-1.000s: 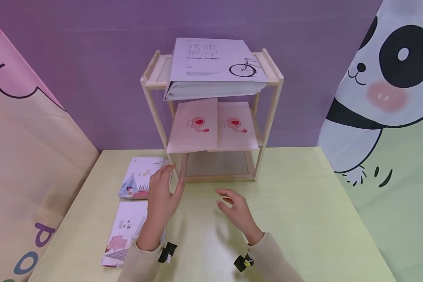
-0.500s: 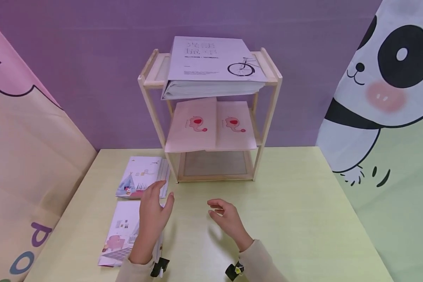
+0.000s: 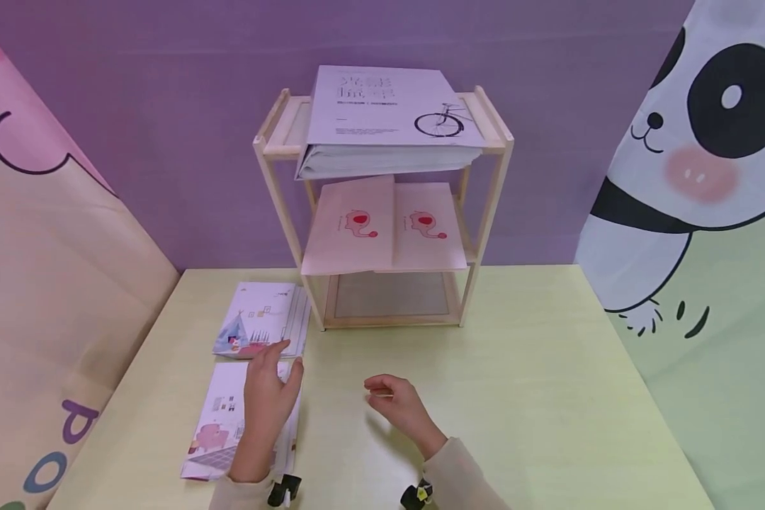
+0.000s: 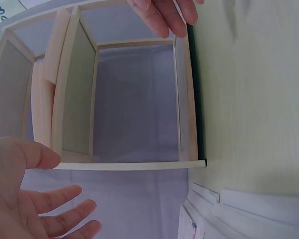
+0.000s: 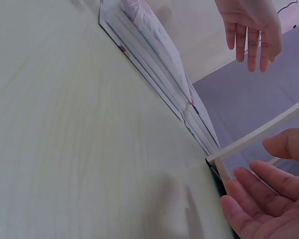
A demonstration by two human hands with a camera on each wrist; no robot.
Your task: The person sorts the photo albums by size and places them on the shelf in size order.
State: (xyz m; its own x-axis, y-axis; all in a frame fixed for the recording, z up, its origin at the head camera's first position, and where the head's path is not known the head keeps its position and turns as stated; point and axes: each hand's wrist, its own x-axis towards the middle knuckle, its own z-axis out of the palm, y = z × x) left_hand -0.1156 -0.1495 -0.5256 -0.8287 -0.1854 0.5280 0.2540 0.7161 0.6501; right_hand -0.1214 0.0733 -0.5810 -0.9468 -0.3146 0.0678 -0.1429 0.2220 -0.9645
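Note:
My left hand (image 3: 269, 397) hovers over the left part of the table, overlapping the nearer stack of picture books (image 3: 213, 425) in the head view. Its fingers are spread and hold nothing, as the left wrist view shows. A second stack of picture books (image 3: 255, 312) lies just beyond. To the right, over bare tabletop, my right hand (image 3: 403, 411) is loosely bent, with nothing between thumb and fingers. Both hands are in front of a small wooden rack (image 3: 392, 322). Two pink booklets (image 3: 350, 244) with elephant drawings lie overlapping on its middle shelf.
On the rack's top shelf lies a thick white book (image 3: 382, 106) with a bicycle drawing, its front edge overhanging. A purple cloth (image 3: 535, 142) hangs behind the table (image 3: 535, 368). Printed cloths flank both sides, the right one with a panda (image 3: 688, 142).
Both hands have drawn back from the rack toward the person and shifted left. The left hand has left the rack's front left post. Books and rack stay where they were.

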